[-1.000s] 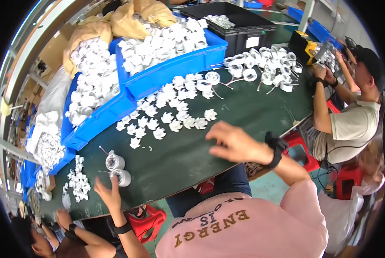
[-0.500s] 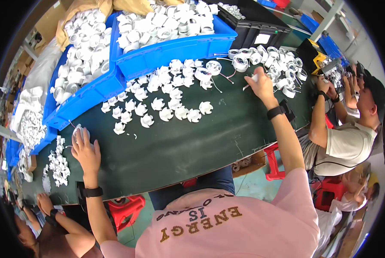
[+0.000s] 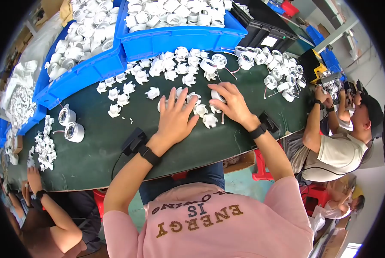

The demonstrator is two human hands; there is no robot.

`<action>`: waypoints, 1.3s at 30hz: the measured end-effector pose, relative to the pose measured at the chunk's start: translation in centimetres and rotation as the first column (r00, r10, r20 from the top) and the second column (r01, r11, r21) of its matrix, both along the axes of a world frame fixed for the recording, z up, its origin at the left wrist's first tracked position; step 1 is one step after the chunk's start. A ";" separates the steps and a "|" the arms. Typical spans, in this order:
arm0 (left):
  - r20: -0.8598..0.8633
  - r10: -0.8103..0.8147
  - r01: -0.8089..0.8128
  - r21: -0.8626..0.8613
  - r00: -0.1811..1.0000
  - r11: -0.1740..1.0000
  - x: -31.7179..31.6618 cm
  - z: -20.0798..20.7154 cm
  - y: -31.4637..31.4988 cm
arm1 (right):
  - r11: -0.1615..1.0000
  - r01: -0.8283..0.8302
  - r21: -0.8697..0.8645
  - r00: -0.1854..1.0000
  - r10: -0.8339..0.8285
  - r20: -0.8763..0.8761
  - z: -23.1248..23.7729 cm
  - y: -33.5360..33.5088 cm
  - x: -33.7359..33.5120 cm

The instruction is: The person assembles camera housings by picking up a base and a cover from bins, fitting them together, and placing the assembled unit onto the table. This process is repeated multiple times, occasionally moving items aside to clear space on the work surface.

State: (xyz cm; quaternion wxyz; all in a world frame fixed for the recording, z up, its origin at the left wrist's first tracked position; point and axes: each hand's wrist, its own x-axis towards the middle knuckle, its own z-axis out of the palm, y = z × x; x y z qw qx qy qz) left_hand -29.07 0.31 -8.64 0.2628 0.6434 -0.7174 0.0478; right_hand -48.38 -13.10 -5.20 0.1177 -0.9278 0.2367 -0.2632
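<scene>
My left hand [image 3: 174, 118] lies spread above several white bladed fan wheels [image 3: 200, 110], its fingers partly covering some of them. Close by on the right, my right hand [image 3: 234, 105] is closed around a white round fan housing [image 3: 218, 96]. A thin wire hangs below that housing near the thumb. More fan wheels [image 3: 156, 66] are scattered between my hands and the blue bins. Two white round housings [image 3: 74, 132] with wires sit together on the left part of the green table [image 3: 115, 150].
Blue bins [image 3: 184, 42] heaped with white rings line the back, beside a black crate [image 3: 265, 32]. Wired housings [image 3: 282, 71] are piled at the right. Small white parts [image 3: 45, 148] lie at the left. Co-workers sit on both sides, one in a black cap [image 3: 374, 101].
My left hand has left the housing at the left and moved right to the fan wheels. My right hand has come inward from the right pile with a housing.
</scene>
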 end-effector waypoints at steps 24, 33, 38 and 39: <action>-0.123 0.083 -0.075 0.062 0.989 0.995 0.3 2.2 7.3 | 0.997 -0.030 -0.070 0.996 0.024 -0.083 0.8 2.4 -1.5; -0.112 0.105 -0.099 0.060 0.988 0.993 1.4 3.4 9.4 | 0.963 -0.003 -0.268 0.967 -0.066 -0.248 1.1 4.0 -0.2; -0.498 -0.068 0.062 -0.027 0.864 0.998 0.4 6.1 9.5 | 0.900 -0.028 0.435 1.000 0.031 0.000 3.6 3.8 0.2; -0.636 -0.064 0.092 0.012 0.769 0.996 -0.1 6.3 9.0 | 0.697 -0.086 0.712 0.989 -0.025 0.143 4.6 5.5 1.5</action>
